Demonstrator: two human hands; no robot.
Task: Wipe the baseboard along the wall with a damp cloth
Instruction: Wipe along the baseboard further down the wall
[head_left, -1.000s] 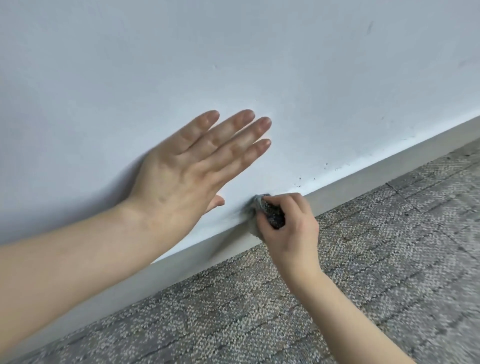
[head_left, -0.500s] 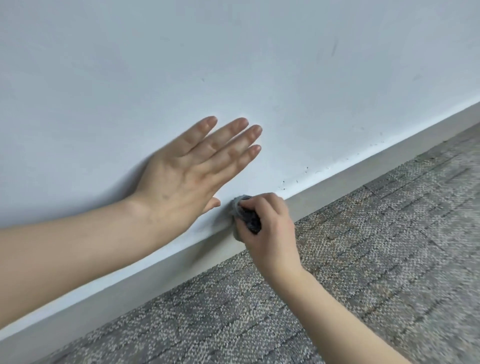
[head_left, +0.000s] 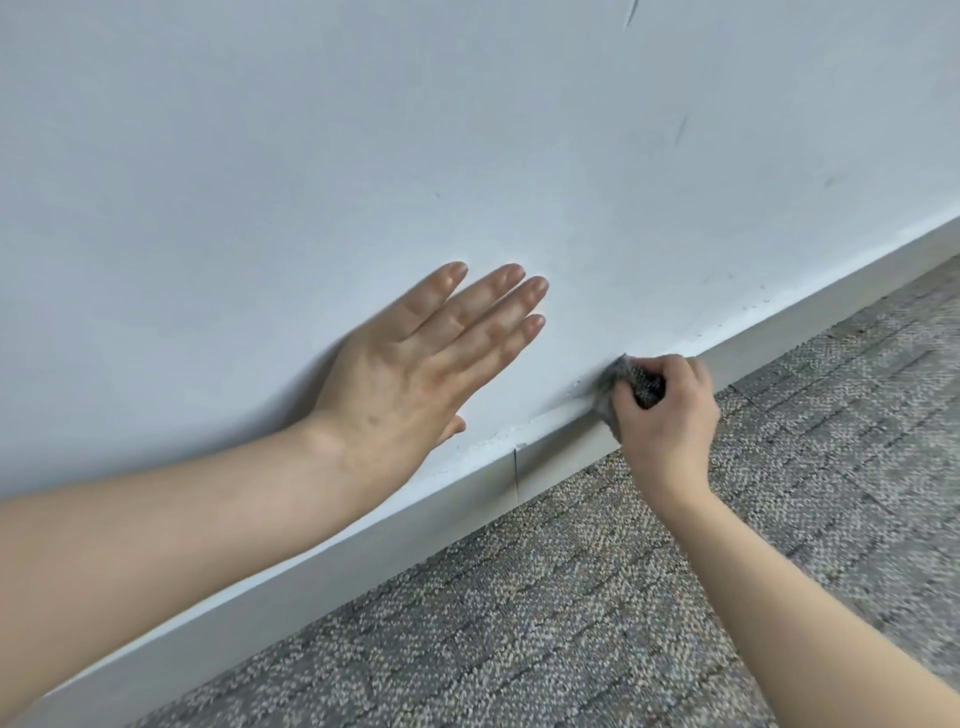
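Observation:
A grey baseboard (head_left: 441, 512) runs diagonally from lower left to upper right where the pale wall (head_left: 467, 130) meets the carpet. My right hand (head_left: 667, 415) is closed around a dark grey bunched cloth (head_left: 621, 376) and presses it on the baseboard's top edge. Most of the cloth is hidden inside the fist. My left hand (head_left: 415, 364) lies flat on the wall above the baseboard, fingers spread and pointing up-right, holding nothing. A vertical joint (head_left: 516, 475) in the baseboard shows between the two hands.
Grey patterned carpet (head_left: 623, 597) covers the floor below the baseboard. Small dark specks (head_left: 748, 306) dot the wall just above the baseboard to the right of the cloth. Faint scuff marks (head_left: 680, 130) show higher on the wall.
My right hand has slid the cloth to the right along the baseboard, away from my left hand. The baseboard joint is now uncovered between the hands. The view has shifted.

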